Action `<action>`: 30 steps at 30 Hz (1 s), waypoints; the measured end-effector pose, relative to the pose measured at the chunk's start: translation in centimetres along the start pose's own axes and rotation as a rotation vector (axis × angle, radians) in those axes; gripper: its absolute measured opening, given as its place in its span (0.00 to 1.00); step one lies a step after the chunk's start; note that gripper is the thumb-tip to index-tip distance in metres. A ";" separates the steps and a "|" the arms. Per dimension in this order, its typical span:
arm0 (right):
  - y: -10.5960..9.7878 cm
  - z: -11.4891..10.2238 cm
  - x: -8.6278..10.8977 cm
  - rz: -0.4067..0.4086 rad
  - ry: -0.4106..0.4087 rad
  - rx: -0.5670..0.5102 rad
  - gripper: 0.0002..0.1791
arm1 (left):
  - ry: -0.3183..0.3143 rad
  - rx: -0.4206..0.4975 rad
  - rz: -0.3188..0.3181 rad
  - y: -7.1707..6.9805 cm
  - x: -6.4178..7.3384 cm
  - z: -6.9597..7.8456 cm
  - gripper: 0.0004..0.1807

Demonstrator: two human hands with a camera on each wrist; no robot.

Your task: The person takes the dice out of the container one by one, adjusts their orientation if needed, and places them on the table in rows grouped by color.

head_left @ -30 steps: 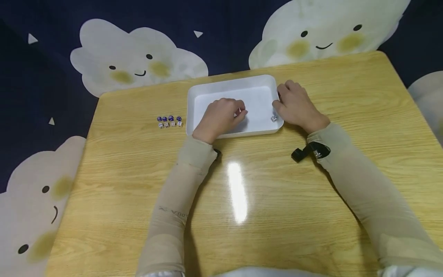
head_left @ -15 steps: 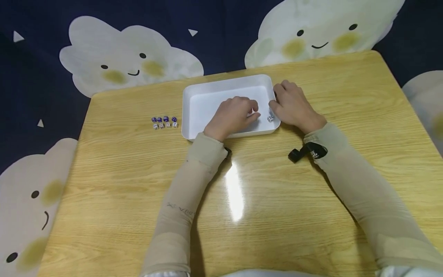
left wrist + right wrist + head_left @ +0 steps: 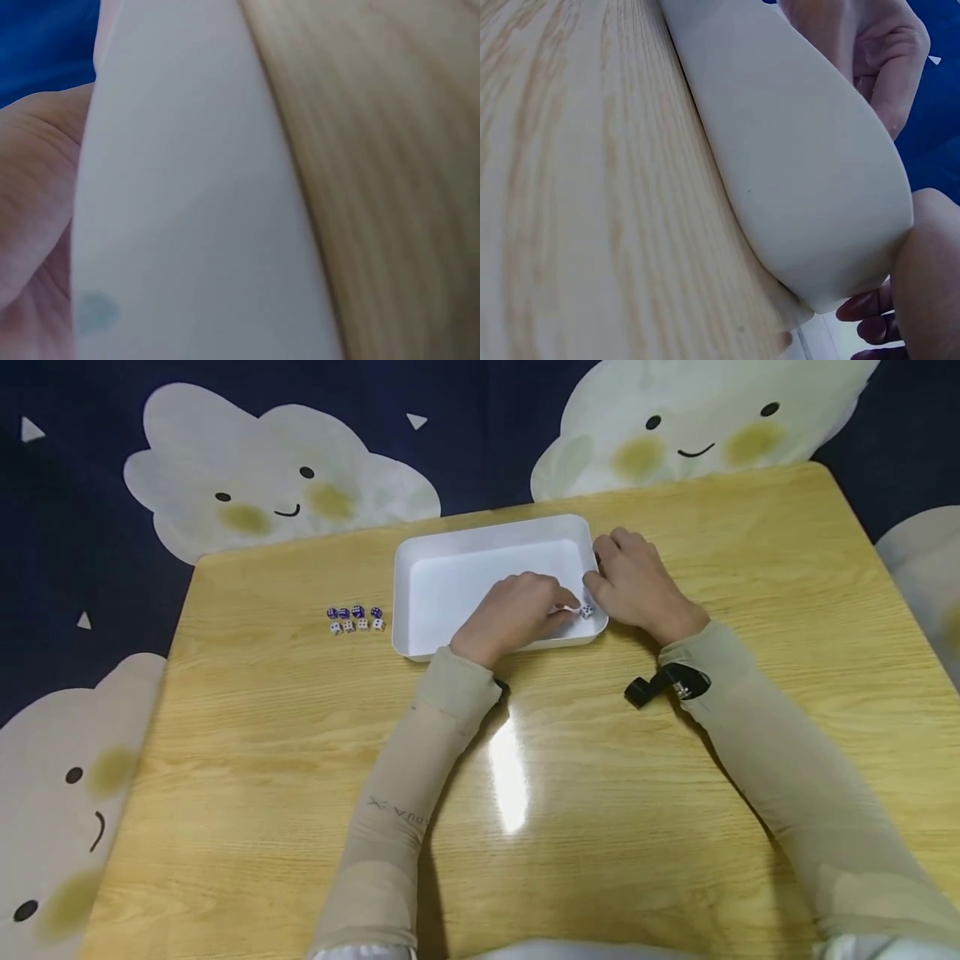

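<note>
A white tray (image 3: 472, 547) lies near the table's back edge. At its right end, inside, sits a white die (image 3: 587, 610) with dark pips. My left hand (image 3: 517, 610) reaches over the front wall into the tray, its index fingertip beside the die; whether they touch I cannot tell. In the left wrist view the wall (image 3: 187, 180) hides much of that hand (image 3: 34, 180). My right hand (image 3: 633, 581) grips the tray's right rim. The right wrist view shows its thumb over the rim and curled fingers (image 3: 870, 307) against the outside.
Left of the tray, dice stand in two rows on the wooden table (image 3: 300, 735): several blue dice (image 3: 358, 611) behind, several white dice (image 3: 363, 624) in front. A dark curtain (image 3: 487, 435) with cloud prints hangs behind the table.
My left hand has moved to the right inside the tray, up to the die. My right hand has stayed on the tray's right rim. The view has shifted slightly.
</note>
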State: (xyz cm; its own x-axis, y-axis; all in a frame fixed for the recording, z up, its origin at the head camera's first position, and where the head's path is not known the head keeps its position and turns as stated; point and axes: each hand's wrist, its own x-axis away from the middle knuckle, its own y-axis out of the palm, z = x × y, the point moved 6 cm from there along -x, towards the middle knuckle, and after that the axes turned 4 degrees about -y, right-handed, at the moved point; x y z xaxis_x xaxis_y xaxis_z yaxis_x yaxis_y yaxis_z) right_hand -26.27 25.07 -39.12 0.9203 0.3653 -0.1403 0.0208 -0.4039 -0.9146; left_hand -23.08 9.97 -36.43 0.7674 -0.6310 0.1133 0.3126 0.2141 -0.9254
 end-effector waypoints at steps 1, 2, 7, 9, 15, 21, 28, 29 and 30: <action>-0.1 0.0 0.0 -0.003 0.000 0.001 0.15 | 0.003 0.003 -0.005 0.0 0.0 0.0 0.13; -0.1 -0.1 -0.1 -0.008 0.001 0.002 0.15 | 0.005 0.005 -0.010 0.1 0.0 0.1 0.13; 0.0 -0.1 0.0 -0.010 0.000 0.008 0.15 | 0.023 0.004 -0.019 0.4 0.3 0.3 0.14; 0.0 -0.1 0.0 -0.002 -0.005 0.011 0.15 | 0.031 0.002 -0.024 0.4 0.4 0.4 0.14; -0.1 -0.3 -0.1 0.010 -0.012 0.008 0.14 | 0.024 0.006 -0.046 0.4 0.6 0.5 0.14; -0.3 -0.1 -0.1 0.003 -0.002 0.005 0.14 | 0.060 -0.009 -0.066 0.5 0.4 0.8 0.15; -0.2 0.0 -0.2 -0.004 0.003 0.000 0.14 | 0.093 0.014 -0.062 0.5 0.2 1.2 0.15; -0.1 -0.1 -0.1 -0.007 0.004 -0.003 0.14 | 0.095 0.018 -0.058 0.5 0.1 1.2 0.14; 0.0 0.0 0.0 -0.011 0.006 -0.006 0.14 | 0.101 0.019 -0.057 0.6 0.1 1.2 0.14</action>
State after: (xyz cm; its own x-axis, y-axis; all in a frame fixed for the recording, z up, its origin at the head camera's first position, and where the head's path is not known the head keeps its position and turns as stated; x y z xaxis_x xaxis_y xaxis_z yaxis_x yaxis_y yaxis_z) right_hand -26.30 25.03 -39.06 0.9223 0.3647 -0.1280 0.0334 -0.4052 -0.9136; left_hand -22.14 10.97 -36.51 0.6884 -0.7140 0.1274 0.3650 0.1893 -0.9115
